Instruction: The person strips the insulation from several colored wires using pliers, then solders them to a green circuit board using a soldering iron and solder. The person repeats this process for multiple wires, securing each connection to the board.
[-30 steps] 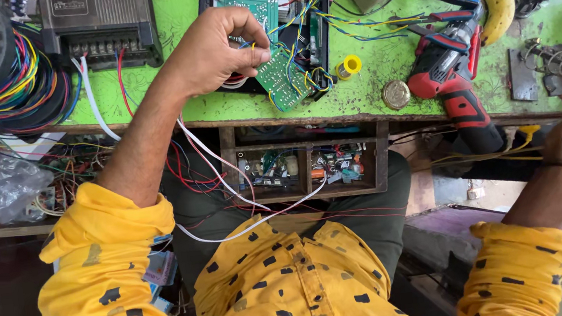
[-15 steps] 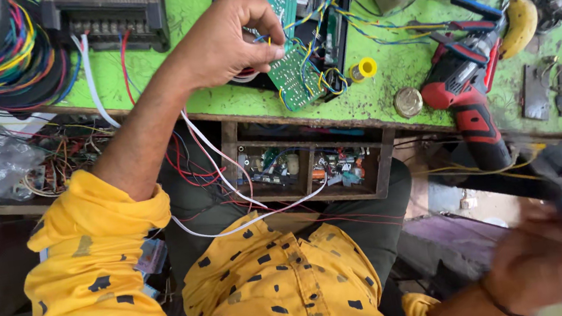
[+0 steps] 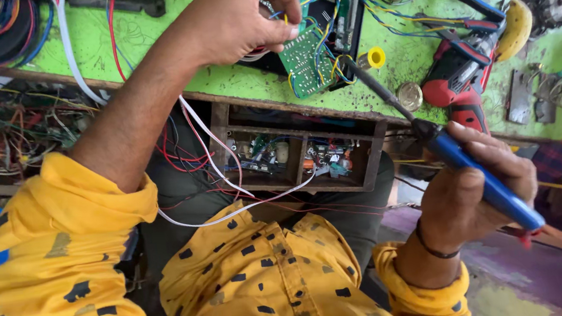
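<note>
Seen from the head camera, a person in a yellow patterned shirt [image 3: 254, 290] works at a green workbench [image 3: 229, 86]. The left hand [image 3: 242, 13] pinches the edge of a green circuit board [image 3: 304, 58], fingers curled around it, holding the board tilted at the front edge of the bench amid yellow and blue wires. The right hand [image 3: 474, 188] is closed in a pen-like grip around the blue handle of a soldering iron [image 3: 472, 170], held out in front of the bench, its dark tip pointing up towards the board, near it. A red cordless drill [image 3: 457, 79] lies on the bench beside a small yellow spool [image 3: 376, 58]. An open wooden drawer [image 3: 298, 156] below holds electronic parts.
</note>
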Motion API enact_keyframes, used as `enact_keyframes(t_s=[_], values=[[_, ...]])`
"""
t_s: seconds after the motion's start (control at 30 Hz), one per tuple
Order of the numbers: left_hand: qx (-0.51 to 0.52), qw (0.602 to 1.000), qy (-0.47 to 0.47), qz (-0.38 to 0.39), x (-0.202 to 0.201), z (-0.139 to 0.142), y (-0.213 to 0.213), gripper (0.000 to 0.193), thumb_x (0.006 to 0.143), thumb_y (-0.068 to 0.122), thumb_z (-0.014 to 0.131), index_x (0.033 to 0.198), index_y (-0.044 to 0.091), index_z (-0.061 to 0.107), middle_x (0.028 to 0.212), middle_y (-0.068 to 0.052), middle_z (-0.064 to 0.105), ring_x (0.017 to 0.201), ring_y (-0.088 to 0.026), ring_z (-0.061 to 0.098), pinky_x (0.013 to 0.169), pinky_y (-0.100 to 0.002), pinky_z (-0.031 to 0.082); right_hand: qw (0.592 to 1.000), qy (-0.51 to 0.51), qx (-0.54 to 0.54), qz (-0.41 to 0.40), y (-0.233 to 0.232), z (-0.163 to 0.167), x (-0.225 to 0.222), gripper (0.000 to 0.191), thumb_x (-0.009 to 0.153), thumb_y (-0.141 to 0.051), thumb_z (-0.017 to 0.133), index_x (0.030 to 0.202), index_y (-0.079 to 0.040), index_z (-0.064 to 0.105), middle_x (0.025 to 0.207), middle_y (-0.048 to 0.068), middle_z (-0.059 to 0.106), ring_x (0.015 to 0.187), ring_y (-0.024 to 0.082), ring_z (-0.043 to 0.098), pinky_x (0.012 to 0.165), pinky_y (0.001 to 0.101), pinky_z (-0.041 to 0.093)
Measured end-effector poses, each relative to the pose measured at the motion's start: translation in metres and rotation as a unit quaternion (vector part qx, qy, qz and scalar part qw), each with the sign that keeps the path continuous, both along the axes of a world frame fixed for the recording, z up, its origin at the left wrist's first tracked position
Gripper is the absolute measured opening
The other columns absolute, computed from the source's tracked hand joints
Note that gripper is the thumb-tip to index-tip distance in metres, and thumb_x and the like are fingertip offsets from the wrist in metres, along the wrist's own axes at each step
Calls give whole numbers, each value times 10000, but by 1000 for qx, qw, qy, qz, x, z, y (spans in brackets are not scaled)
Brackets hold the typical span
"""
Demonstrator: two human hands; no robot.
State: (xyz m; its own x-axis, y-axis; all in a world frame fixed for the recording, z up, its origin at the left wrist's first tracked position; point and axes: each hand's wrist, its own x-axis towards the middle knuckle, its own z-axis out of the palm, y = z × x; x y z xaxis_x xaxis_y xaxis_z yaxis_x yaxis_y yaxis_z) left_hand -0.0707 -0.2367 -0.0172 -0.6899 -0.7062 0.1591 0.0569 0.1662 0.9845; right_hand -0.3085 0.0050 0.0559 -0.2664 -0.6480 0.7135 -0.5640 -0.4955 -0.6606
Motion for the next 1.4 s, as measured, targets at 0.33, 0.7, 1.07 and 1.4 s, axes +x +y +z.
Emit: enact_keyframes(t_s=[0.33, 0.7, 1.07, 1.4], values=[[-14, 1000, -6, 16, -1, 0, 2, 138, 905, 28, 766, 980, 33, 651, 845, -26, 698, 669, -77, 711, 502, -234, 516, 996, 44, 71, 43, -17, -3, 15, 430, 1097, -364, 717, 1189, 32, 576, 1185, 262, 708, 1069, 287, 725, 965, 363, 607], [-30, 999, -33, 15, 0, 1, 3, 146, 920, 76, 781, 986, 51, 653, 777, -20, 705, 693, -79, 726, 561, -243, 537, 994, 36, 91, 49, -21, -5, 16, 425, 1088, -360, 714, 1164, 36, 578, 1181, 246, 705, 1075, 265, 718, 931, 347, 615], [-69, 997, -31, 24, 0, 2, 4, 148, 934, 105, 791, 993, 65, 662, 824, -8, 713, 733, -80, 742, 598, -245, 571, 994, 50, 86, 51, -26, -6, 17, 398, 1088, -339, 710, 1146, 38, 596, 1207, 249, 711, 1074, 276, 721, 978, 356, 599], [-77, 996, -34, 18, 1, 4, 4, 160, 910, 92, 805, 984, 59, 667, 839, -3, 715, 746, -80, 737, 600, -245, 554, 993, 49, 86, 57, -24, -10, 13, 393, 1099, -320, 708, 1172, 47, 590, 1169, 261, 715, 1080, 280, 728, 960, 355, 616]])
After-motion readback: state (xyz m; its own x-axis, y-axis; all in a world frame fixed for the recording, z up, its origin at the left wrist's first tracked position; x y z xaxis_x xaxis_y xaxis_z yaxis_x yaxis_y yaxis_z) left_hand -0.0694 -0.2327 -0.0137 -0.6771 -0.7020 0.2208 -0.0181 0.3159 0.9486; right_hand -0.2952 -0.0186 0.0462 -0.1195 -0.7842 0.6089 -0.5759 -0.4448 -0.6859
